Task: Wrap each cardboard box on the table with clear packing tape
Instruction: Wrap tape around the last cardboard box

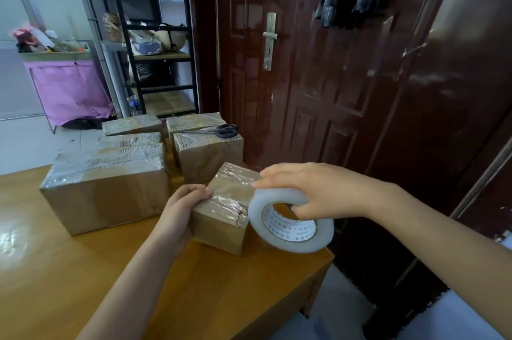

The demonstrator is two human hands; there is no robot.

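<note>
Small brown cardboard box (221, 215) sits centre frame near the right edge of the glossy orange-brown wooden table (83, 270), top already glossy with clear tape; left hand (180, 209) grips its left side, fingers curled over the upper left edge, bracing it; right hand (313, 193) holds the big white roll of clear packing tape (291, 223), thumb hooked inside the core, fingers arched over the rim, index finger out toward the box's top right corner; roll touches the box's right face, just lower right of it, core facing the camera, so tape likely feeds leftward over the box; judged mid-wrap on this box; right hand is the nearer to the free tape side; roll overhangs the table's right edge, dark red-brown panelled door (332, 76) close behind, so room to swing right looks tight, more open room toward lower left of the frame; large tape-wrapped cardboard box (105, 190) just left of the left hand, more taped boxes stacked behind; black-handled scissors (219, 130) rest on the box at upper centre.
</note>
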